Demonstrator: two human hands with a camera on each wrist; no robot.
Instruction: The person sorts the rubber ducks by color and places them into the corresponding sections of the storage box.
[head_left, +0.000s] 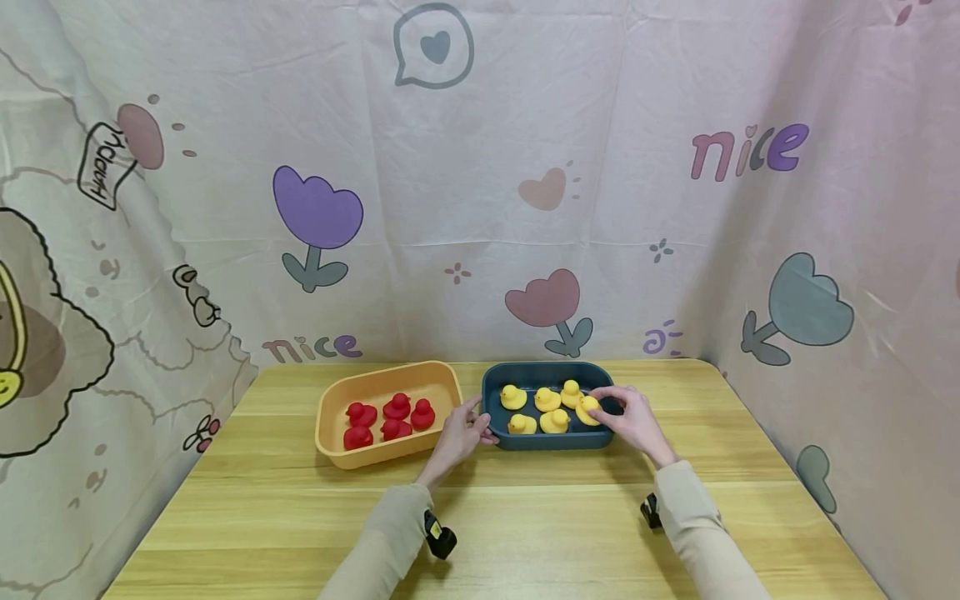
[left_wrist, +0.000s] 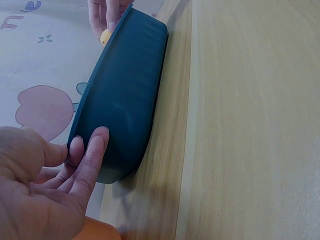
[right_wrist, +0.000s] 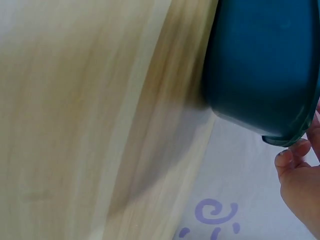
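Note:
A dark blue tray [head_left: 495, 437] on the wooden table holds several yellow ducks [head_left: 513, 397]. My left hand [head_left: 480, 421] rests against the tray's near left corner. In the left wrist view its straight fingers [left_wrist: 92, 155] lie flat on the tray's outer wall [left_wrist: 130, 90], with the thumb at the rim. My right hand [head_left: 600, 400] reaches into the right end of the tray and pinches a yellow duck [head_left: 588, 409]. In the right wrist view only the tray's underside [right_wrist: 265, 65] and my fingertips [right_wrist: 292, 160] show.
An orange tray [head_left: 333, 425] with several red ducks [head_left: 396, 407] stands just left of the blue tray. A patterned cloth backdrop [head_left: 480, 208] closes off the back and both sides. Bare table [head_left: 540, 533] lies in front of the trays.

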